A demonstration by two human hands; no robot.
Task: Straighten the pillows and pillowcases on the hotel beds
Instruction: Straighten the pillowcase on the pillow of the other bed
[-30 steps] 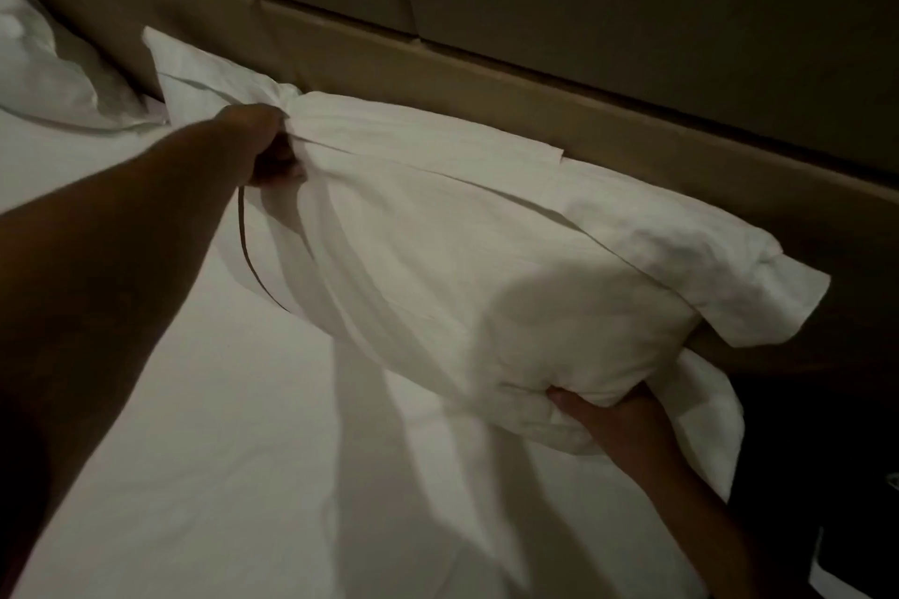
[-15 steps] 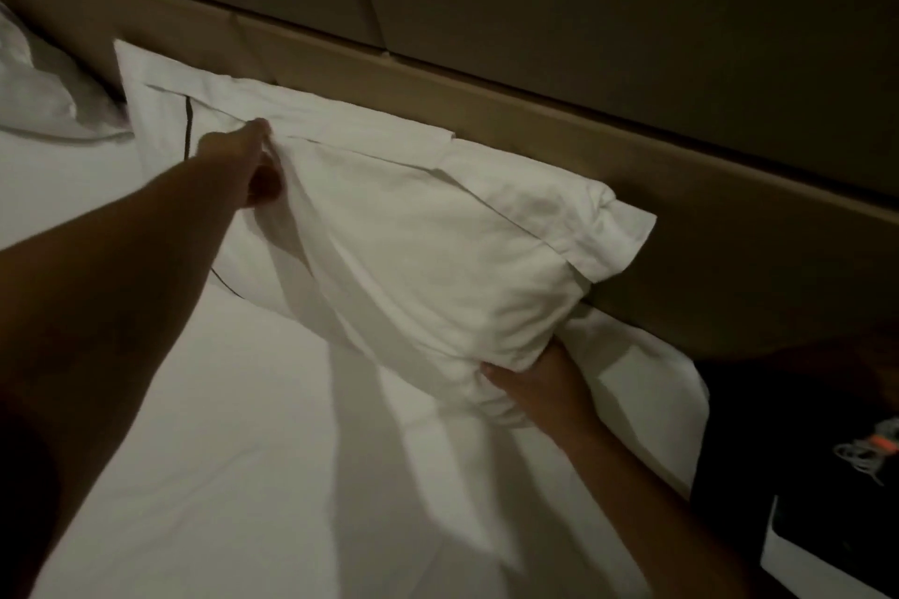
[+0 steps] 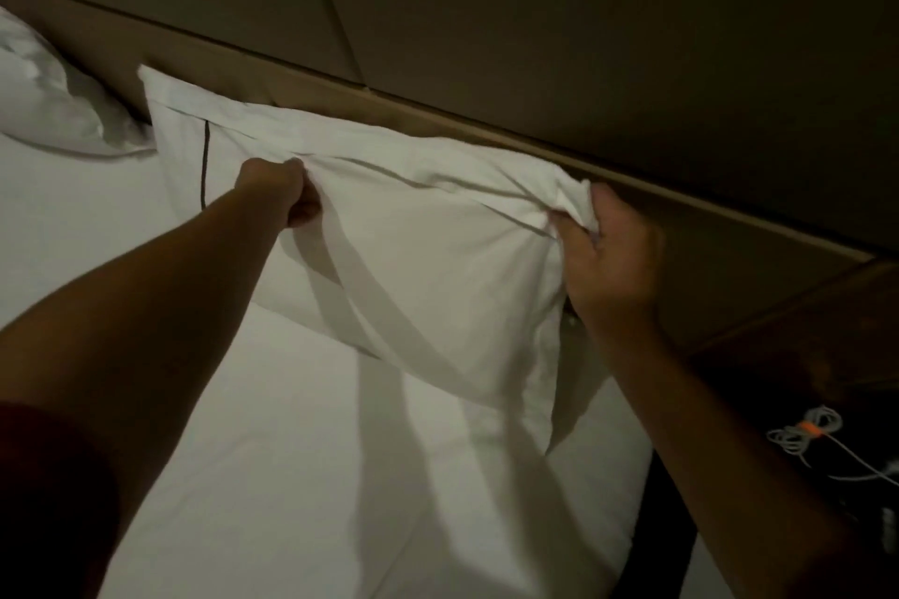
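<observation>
R hand (image 3: 608, 258) now up at pillow (image 3: 428, 268) top corner; 2 hands' fingers pinching pillowcase

Dim light; tan headboard (image 3: 438, 112) below dark wall panels (image 3: 584, 15); dark nightstand (image 3: 778, 379) right.

The left hand (image 3: 279, 195) hides its fingertips in bunched pillowcase (image 3: 438, 258) cloth; the second pillow (image 3: 53, 112) is cut off at the left edge; the coiled cable (image 3: 802, 435) runs out of frame right.
</observation>
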